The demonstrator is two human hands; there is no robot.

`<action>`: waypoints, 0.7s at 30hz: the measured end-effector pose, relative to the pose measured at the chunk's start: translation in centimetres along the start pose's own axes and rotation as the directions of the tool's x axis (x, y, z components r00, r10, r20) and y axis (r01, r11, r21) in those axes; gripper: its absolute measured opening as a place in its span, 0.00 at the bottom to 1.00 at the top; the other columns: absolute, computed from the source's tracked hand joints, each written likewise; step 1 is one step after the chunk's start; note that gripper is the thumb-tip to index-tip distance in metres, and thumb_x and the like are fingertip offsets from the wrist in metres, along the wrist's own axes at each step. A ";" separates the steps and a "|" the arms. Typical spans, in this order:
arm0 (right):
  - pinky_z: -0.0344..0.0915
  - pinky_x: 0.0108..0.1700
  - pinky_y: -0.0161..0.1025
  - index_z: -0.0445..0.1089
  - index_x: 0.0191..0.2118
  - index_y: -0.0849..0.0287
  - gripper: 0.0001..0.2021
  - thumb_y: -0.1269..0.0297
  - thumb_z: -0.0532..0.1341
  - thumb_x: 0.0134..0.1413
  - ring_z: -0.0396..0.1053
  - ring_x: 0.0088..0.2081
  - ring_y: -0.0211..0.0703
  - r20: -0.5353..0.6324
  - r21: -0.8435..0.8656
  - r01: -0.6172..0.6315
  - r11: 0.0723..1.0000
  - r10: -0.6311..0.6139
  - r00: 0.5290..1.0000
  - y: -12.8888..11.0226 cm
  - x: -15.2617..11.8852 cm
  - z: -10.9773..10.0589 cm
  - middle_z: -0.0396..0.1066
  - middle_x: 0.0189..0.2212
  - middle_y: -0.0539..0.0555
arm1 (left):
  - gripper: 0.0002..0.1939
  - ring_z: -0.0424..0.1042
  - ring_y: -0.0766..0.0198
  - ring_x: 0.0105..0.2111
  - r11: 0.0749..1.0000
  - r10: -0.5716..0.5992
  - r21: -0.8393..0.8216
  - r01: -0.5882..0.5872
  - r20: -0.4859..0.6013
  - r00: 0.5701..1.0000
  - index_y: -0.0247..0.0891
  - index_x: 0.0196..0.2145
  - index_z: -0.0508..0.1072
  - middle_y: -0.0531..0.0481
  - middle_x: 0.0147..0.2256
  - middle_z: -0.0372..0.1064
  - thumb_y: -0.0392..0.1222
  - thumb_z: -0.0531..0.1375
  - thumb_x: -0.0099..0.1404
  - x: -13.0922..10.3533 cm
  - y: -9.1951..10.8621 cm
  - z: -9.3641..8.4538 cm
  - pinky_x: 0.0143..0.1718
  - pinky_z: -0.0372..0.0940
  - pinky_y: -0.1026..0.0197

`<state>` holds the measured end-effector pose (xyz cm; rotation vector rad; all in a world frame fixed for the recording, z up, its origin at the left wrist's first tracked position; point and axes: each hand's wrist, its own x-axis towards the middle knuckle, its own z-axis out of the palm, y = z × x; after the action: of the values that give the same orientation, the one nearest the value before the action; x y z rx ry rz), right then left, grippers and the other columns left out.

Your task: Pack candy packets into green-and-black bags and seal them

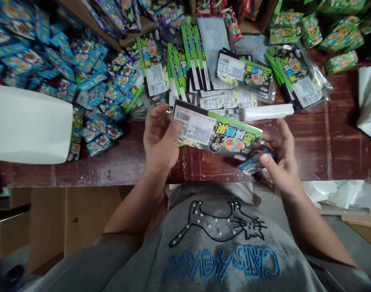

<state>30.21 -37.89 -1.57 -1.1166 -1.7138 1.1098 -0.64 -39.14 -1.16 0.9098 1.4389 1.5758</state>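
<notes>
My left hand (161, 140) pinches one end of a black and green printed candy bag (217, 132), thumb on top over its white label. The bag is held level above the table's front edge, its other end reaching toward my right hand (283, 162). Between the thumb and fingers of that hand is a small blue candy packet (255, 163), close beside the bag's right end. Whether the packet is partly inside the bag I cannot tell. More such bags (194, 61) lie behind my hands, near a white roll-like stick (268, 112).
Loose blue packets (57, 52) pile up at the left, beside a white plastic tub (30, 123). Green packets (342, 36) lie at the back right. Cardboard boxes with purple packets (112, 14) and red packets (232, 22) stand behind. White sheets (369, 101) sit on the right.
</notes>
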 end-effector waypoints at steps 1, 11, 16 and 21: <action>0.82 0.47 0.51 0.44 0.79 0.34 0.39 0.49 0.64 0.71 0.81 0.49 0.51 -0.036 0.017 -0.026 1.000 0.026 0.999 0.1 -0.3 0.3 0.75 0.58 0.57 | 0.30 0.77 0.64 0.48 1.000 -0.016 0.006 0.016 0.018 1.000 0.54 0.58 0.68 0.57 0.48 0.77 0.57 0.74 0.64 -0.8 -0.5 -0.5 0.55 0.75 0.56; 0.81 0.43 0.49 0.52 0.77 0.45 0.45 0.40 0.70 0.62 0.80 0.39 0.48 0.215 0.077 -0.153 0.985 0.133 0.967 1.3 6.0 3.9 0.83 0.48 0.55 | 0.21 0.83 0.58 0.45 0.947 -0.243 0.301 0.115 0.435 0.867 0.40 0.45 0.75 0.45 0.46 0.83 0.53 0.75 0.62 -4.7 -3.4 0.0 0.49 0.78 0.56; 0.76 0.59 0.57 0.53 0.78 0.52 0.42 0.46 0.69 0.67 0.78 0.56 0.55 0.217 -0.193 0.217 0.957 -0.174 0.961 1.4 6.0 1.1 0.79 0.59 0.61 | 0.26 0.83 0.57 0.47 0.975 -0.181 0.174 0.138 0.267 0.947 0.41 0.51 0.73 0.46 0.48 0.83 0.53 0.76 0.63 -2.8 -3.5 -0.2 0.53 0.78 0.53; 0.73 0.54 0.56 0.61 0.76 0.53 0.34 0.53 0.66 0.71 0.76 0.54 0.57 0.664 -0.448 0.590 0.671 -0.193 0.723 1.1 1.5 -1.9 0.83 0.53 0.60 | 0.24 0.84 0.55 0.46 0.970 -0.223 0.153 0.189 0.248 0.943 0.42 0.50 0.75 0.48 0.48 0.84 0.52 0.77 0.62 -2.4 -3.4 -2.6 0.52 0.79 0.51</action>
<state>31.79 -35.72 -1.78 -0.6882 -2.8159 0.5692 -1.63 -42.33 -4.74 0.9683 1.4041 1.1716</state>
